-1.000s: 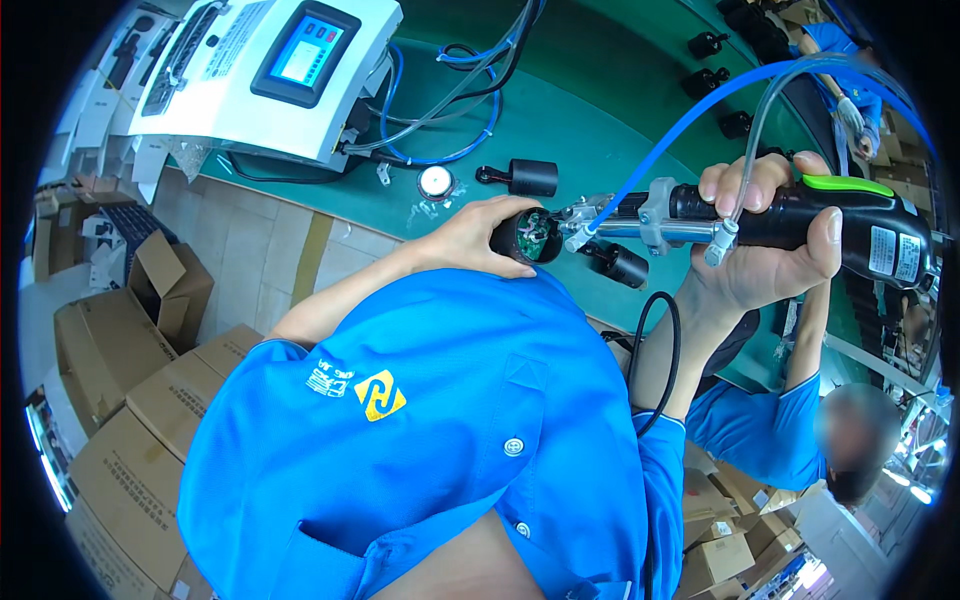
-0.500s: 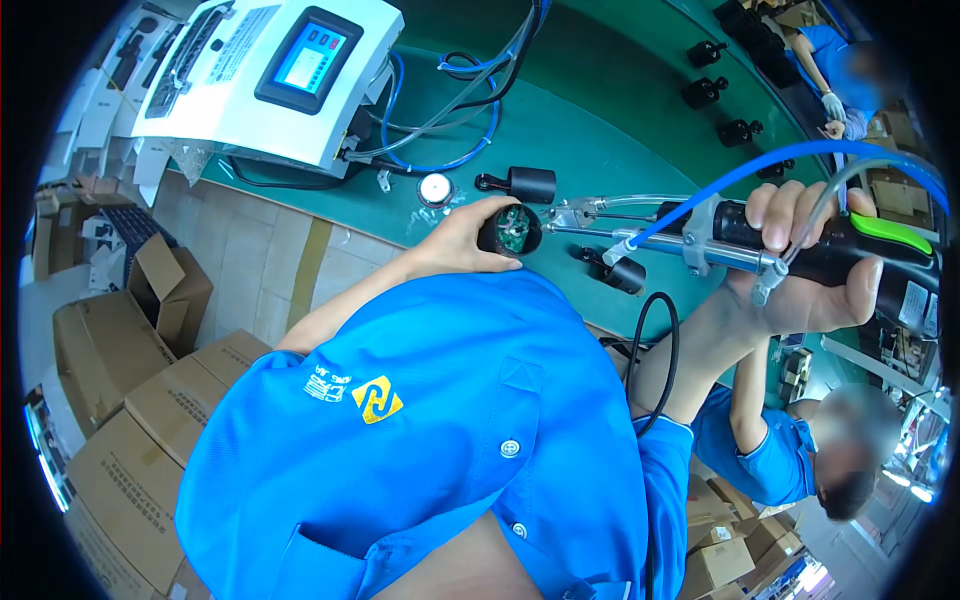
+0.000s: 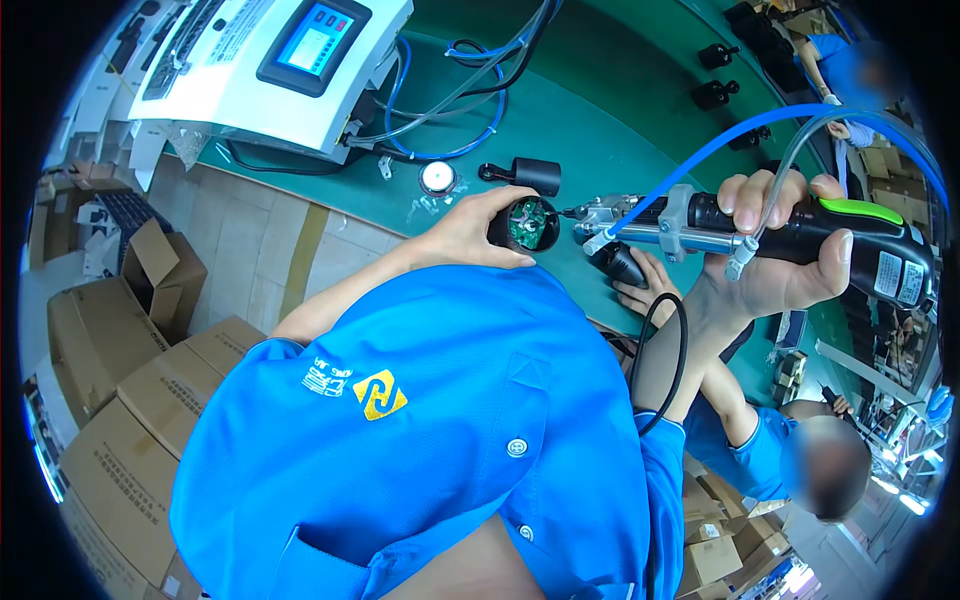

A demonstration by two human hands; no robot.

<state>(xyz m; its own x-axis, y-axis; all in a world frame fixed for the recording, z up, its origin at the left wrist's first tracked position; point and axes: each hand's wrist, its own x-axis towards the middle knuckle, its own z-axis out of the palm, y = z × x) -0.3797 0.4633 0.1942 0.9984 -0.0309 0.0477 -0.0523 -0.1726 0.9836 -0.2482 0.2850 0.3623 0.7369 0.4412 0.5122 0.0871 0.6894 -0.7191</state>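
My left hand [image 3: 462, 232] is closed around a black cylindrical housing [image 3: 496, 236], its open end facing up. Inside sits a green circuit board [image 3: 524, 224]. Gripped in my right hand [image 3: 775, 275] is a black electric screwdriver [image 3: 868, 243] with a green lever and a metal cylinder clamped alongside; blue and clear air hoses run from it. Its thin bit lies at the housing's right rim; whether it touches a screw cannot be made out. Just behind the housing lies a black cylinder with a ring end [image 3: 535, 176].
A white machine with a touchscreen [image 3: 318, 45] stands at the back left of the green table [image 3: 590, 130]. Near it lies a round white-faced part [image 3: 437, 178]. A co-worker's hand [image 3: 650, 285] holds another black housing [image 3: 620, 264] at the right. Cardboard boxes [image 3: 120, 440] fill the left.
My right hand has brought the screwdriver left and its bit is now at the housing. The housing has shifted slightly right. A co-worker's hand has come onto the neighbouring black housing.
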